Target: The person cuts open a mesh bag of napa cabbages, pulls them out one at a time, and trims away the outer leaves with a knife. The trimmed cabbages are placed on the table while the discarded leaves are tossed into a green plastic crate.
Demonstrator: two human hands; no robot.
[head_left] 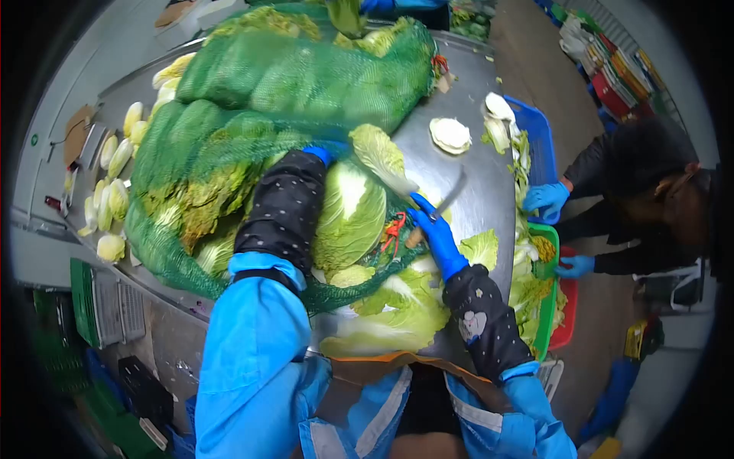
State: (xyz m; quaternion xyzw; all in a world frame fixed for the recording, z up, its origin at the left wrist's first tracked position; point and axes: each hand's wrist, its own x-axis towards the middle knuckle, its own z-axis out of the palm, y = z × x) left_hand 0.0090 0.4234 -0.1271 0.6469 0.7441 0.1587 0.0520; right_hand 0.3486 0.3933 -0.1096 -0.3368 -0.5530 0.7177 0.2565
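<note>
My left hand point(319, 154), in a blue glove, is at the opening of a green mesh bag point(222, 138), its fingers mostly hidden behind the dark sleeve and netting. Just below it a large Chinese cabbage point(349, 218) lies partly out of the bag. My right hand point(439, 239), also blue-gloved, is closed around a knife point(453, 193) with a curved blade and wooden handle end. Close to its fingertips is the stem end of a pale loose cabbage leaf point(378, 156). A red tie point(393, 232) hangs on the netting between my hands.
A second full mesh bag point(306, 73) lies farther back on the metal table point(482, 176). Small trimmed cabbages point(118, 157) sit at the left; a cut piece point(449, 135) lies right. Leaves fill a green crate point(547, 306). A co-worker's gloved hand point(546, 199) touches the blue crate point(533, 138).
</note>
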